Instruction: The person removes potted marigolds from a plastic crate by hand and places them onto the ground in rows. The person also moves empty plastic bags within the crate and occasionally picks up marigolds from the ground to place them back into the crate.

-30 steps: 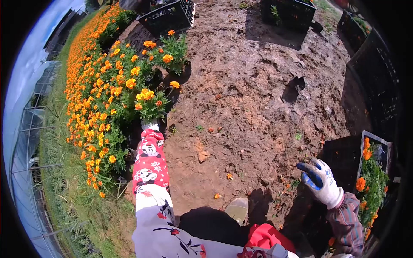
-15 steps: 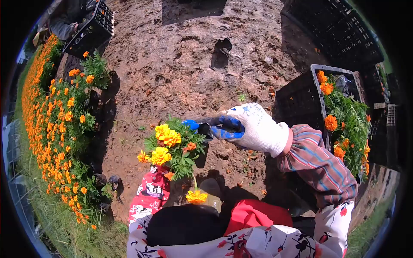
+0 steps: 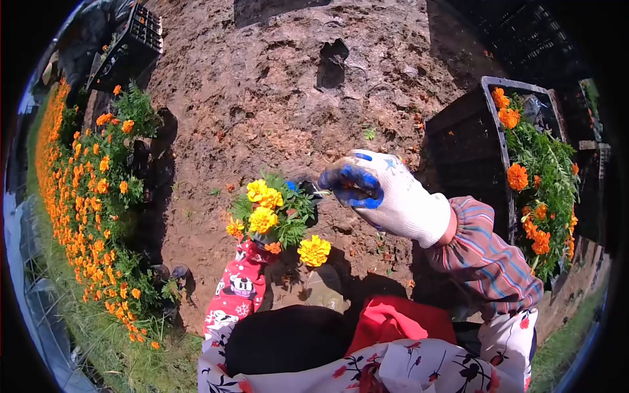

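A marigold plant [image 3: 278, 213] with yellow and orange blooms stands over the ground in front of me, at the end of my red-sleeved left arm. My left hand [image 3: 296, 188] is mostly hidden behind its leaves, with only a bit of blue glove showing. To the right of the plant is my right hand [image 3: 354, 183], in a white glove with soiled blue fingertips. Its fingers are curled together, and a thin pale strip shows between it and the plant. What the fingers hold is too small to name. One yellow bloom [image 3: 314, 251] hangs lower, near my shoe.
A black crate [image 3: 504, 154] filled with orange marigolds stands at the right. Rows of orange marigolds [image 3: 92, 196] line the left side. Another person's arm and a crate [image 3: 134, 42] show at the upper left. A dark pot [image 3: 332, 62] lies on the soil ahead.
My right hand has drawn slightly away from the plant, turning its curled fingers upward. The lower yellow bloom has shifted up and right. The whole view has moved a little.
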`<action>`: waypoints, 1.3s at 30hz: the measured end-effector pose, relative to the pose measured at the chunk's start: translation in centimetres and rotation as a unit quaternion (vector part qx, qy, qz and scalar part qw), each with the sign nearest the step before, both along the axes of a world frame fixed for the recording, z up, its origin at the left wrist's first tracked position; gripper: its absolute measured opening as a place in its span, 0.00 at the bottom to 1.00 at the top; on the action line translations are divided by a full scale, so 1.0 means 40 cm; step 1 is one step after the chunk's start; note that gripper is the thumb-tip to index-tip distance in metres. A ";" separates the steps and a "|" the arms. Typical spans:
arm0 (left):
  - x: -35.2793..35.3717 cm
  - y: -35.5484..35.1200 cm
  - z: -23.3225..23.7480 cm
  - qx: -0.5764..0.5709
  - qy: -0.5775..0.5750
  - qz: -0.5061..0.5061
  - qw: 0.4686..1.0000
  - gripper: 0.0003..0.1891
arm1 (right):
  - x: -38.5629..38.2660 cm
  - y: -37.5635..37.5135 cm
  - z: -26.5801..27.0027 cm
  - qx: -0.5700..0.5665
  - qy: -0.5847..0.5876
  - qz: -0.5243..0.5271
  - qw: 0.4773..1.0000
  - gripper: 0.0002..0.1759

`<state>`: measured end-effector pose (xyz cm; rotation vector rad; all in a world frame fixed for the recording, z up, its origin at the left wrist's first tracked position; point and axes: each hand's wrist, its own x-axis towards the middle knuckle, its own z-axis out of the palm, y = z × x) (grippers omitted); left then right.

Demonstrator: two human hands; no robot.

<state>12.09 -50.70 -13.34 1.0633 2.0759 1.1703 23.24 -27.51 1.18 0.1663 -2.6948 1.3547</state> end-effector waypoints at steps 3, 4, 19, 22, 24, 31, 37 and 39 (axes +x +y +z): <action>0.004 0.006 0.000 -0.002 0.001 -0.013 1.000 0.34 | 0.009 -0.031 -0.050 0.139 0.045 -0.027 0.989 0.20; 0.006 0.005 -0.004 -0.003 0.002 -0.015 1.000 0.34 | 0.015 -0.044 -0.057 0.156 0.033 -0.012 0.987 0.21; 0.017 -0.021 -0.004 -0.002 0.017 -0.019 1.000 0.30 | 0.010 -0.120 -0.107 -0.105 0.050 -0.036 0.992 0.11; 0.018 -0.028 -0.004 -0.002 0.020 -0.020 1.000 0.29 | 0.009 -0.086 -0.081 0.028 0.052 -0.178 0.982 0.17; 0.019 -0.029 -0.001 -0.001 0.021 -0.023 1.000 0.28 | 0.018 -0.082 -0.094 0.087 0.064 -0.113 0.988 0.17; 0.019 -0.023 0.017 0.002 0.023 -0.028 0.999 0.27 | 0.021 -0.150 -0.103 0.192 0.091 -0.054 0.976 0.15; 0.022 -0.034 0.025 0.000 0.022 -0.025 0.999 0.25 | 0.019 -0.147 -0.131 0.148 0.080 -0.009 0.986 0.15; 0.021 -0.039 0.020 -0.002 0.022 -0.024 0.999 0.25 | 0.023 -0.132 -0.097 -0.053 0.089 -0.073 0.992 0.11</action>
